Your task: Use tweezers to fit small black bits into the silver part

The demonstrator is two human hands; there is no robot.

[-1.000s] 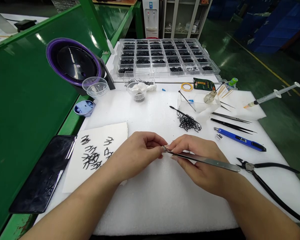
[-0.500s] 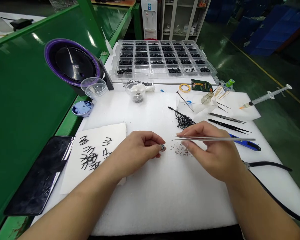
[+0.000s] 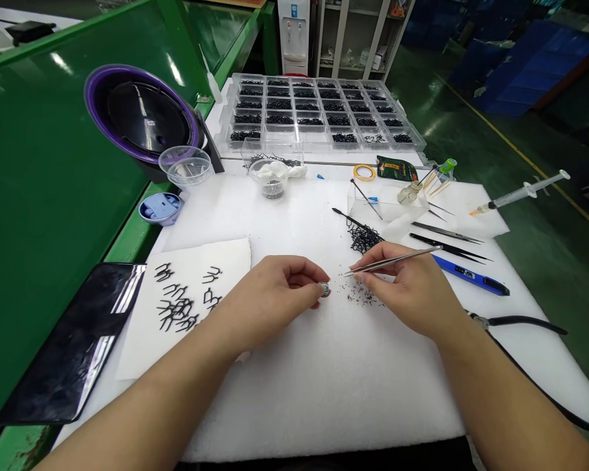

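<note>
fingers (image 3: pixel 310 268) of my left hand (image 3: pixel 269 294) pinch a small shiny part (image 3: pixel 326 288); my right hand (image 3: pixel 415 294) holds tweezers (image 3: pixel 397 260), apart from it, near dark specks (image 3: pixel 363 296). farther out, some black wire pieces (image 3: pixel 179 307) lie spread on white paper (image 3: pixel 144 343), others in a loose heap (image 3: pixel 364 239). whether the shiny part is finished, or how much is left, i cannot tell from here.

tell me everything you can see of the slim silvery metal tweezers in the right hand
The slim silvery tweezers look metallic and smooth, with long arms tapering to fine points. The bare right hand grips them between thumb and fingers, the rear end sticking out past the knuckles. The points face the bare left hand, near tiny scattered dark bits; whether they touch any is unclear.
</note>
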